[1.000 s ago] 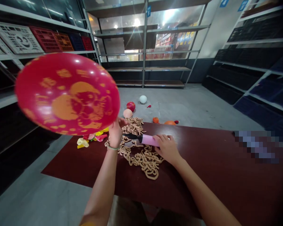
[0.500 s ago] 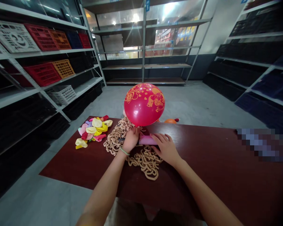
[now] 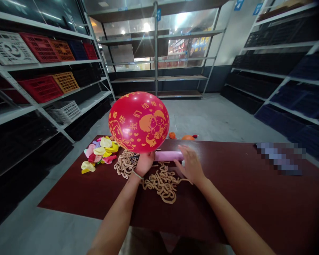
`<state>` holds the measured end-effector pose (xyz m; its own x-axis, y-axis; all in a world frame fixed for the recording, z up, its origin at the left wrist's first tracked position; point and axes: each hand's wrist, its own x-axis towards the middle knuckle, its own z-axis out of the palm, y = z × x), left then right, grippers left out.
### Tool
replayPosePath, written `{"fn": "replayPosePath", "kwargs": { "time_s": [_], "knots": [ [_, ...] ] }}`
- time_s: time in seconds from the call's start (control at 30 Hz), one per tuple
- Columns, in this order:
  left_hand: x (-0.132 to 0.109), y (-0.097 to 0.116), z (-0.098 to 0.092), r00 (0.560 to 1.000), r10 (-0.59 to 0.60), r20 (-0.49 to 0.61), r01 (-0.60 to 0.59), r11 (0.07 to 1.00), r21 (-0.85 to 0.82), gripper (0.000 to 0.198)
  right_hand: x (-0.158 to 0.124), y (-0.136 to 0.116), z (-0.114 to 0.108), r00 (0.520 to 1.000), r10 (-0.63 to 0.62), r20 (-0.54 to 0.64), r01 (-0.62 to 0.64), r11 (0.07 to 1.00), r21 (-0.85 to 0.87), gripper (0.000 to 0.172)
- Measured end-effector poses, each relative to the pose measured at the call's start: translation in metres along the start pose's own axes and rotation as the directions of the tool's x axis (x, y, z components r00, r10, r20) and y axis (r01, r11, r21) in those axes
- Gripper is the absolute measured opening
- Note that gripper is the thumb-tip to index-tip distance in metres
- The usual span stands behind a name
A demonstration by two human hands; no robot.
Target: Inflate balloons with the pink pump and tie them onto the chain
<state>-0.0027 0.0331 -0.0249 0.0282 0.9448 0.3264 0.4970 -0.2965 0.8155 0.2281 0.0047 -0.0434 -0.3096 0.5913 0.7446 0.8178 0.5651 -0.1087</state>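
Note:
A red balloon (image 3: pixel 139 122) with yellow printed figures and lettering is inflated above the table, large and round. Its neck sits at my left hand (image 3: pixel 145 163), which is closed there; the balloon covers part of the fingers. A pink balloon pump (image 3: pixel 168 156) lies level, running right from my left hand. At its right end is my right hand (image 3: pixel 190 163), fingers apart and slightly blurred, thumb below; whether it touches the pump I cannot tell. Tan uninflated long balloons (image 3: pixel 163 186) lie tangled below the pump, and more of them (image 3: pixel 123 164) lie left of my left hand.
Loose uninflated balloons (image 3: pixel 102 152) in several colours lie on the left of the dark red table (image 3: pixel 241 198). Orange balloons (image 3: pixel 188 137) show beyond its far edge. A blurred-out item (image 3: pixel 279 158) lies at right. Shelves with crates (image 3: pixel 39 46) stand left.
The red balloon has grown and now reaches further left, with its print turned. My right hand has moved right along the pump, baring more pink barrel. The view has shifted a little.

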Motion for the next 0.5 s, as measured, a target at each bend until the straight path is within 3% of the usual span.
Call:
{"fn": "replayPosePath", "kwargs": {
  "time_s": [0.13,0.27,0.4,0.5],
  "knots": [
    [0.001,0.000,-0.004,0.999,-0.017,0.047,0.013,0.997,0.072,0.038,0.019,0.016,-0.026,0.980,0.068,-0.188,-0.085,0.993,-0.080,0.071],
    [0.001,-0.001,-0.005,1.000,-0.026,0.017,0.024,0.994,0.108,0.035,0.036,0.021,-0.044,0.979,0.059,-0.194,-0.082,0.990,-0.116,0.069],
    [0.000,0.001,-0.006,0.999,0.022,0.034,-0.026,0.989,0.144,0.035,0.048,0.007,-0.050,0.985,-0.075,-0.153,0.047,0.983,-0.177,0.072],
    [-0.001,0.003,-0.006,0.997,0.041,0.059,-0.051,0.984,0.169,0.033,0.064,-0.013,-0.057,0.949,-0.316,-0.018,0.303,0.922,-0.242,0.072]
  ]
}}
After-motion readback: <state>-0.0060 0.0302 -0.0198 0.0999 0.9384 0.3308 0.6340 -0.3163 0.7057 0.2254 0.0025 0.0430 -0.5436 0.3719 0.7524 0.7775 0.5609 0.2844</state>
